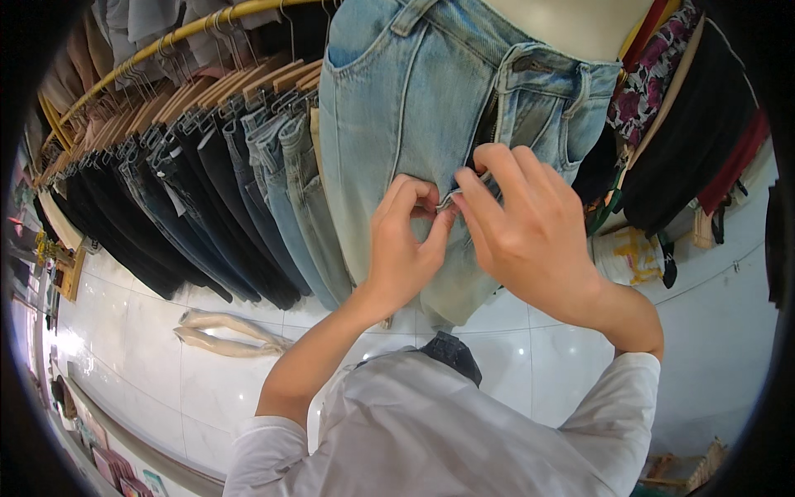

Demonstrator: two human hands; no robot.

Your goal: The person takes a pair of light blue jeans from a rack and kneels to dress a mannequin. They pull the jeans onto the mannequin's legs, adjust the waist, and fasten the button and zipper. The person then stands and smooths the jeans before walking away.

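Observation:
Light blue denim jeans hang in front of me on a pale mannequin torso, with the waistband undone and the zip fly parted. My left hand pinches an edge of the denim just below the fly between thumb and forefinger. Close against it, my right hand grips the same folded edge with thumb and forefinger, its other fingers curled over the lower fly. The fingertips nearly meet, and part of the fabric between them is hidden.
On the left, trousers hang from wooden hangers on a curved yellow rail. Dark and floral garments hang at the right. Mannequin arms lie on the white tiled floor. A white, yellow-taped bundle is at the right.

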